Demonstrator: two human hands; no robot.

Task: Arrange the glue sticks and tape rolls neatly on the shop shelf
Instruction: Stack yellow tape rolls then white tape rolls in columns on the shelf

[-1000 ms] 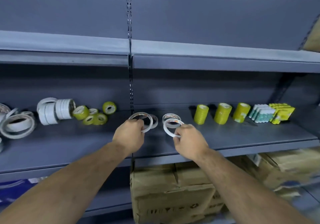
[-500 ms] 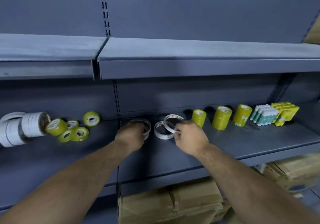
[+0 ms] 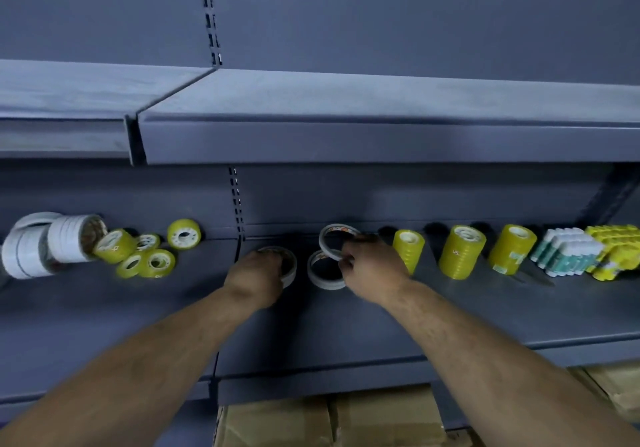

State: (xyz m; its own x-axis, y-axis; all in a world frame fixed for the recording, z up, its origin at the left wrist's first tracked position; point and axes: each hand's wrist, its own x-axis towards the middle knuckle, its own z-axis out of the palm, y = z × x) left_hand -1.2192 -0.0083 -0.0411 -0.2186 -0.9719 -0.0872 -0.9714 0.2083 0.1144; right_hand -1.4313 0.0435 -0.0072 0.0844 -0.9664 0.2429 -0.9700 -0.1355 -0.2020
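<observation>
Thin white tape ring (image 3: 325, 247) is pinched, tilted, by the right hand (image 3: 369, 268) over a flat white tape roll (image 3: 325, 284) mid grey metal shelf (image 3: 346, 329), a third white roll (image 3: 291, 268) is gripped by the left hand (image 3: 254, 275); stacking is judged in hand, flat aligned set-down is needed next.

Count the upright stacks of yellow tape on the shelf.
3, in a row: the first stack just right of the right hand, the second stack in the middle, the third stack beside the white glue sticks. None looks hidden.

On the shelf (image 3: 346, 325) I see loose rolls (image 3: 145, 252) left, tape rings (image 3: 325, 270) mid-shelf, upright stacks (image 3: 462, 251) then glue sticks (image 3: 568, 252) right.
</observation>
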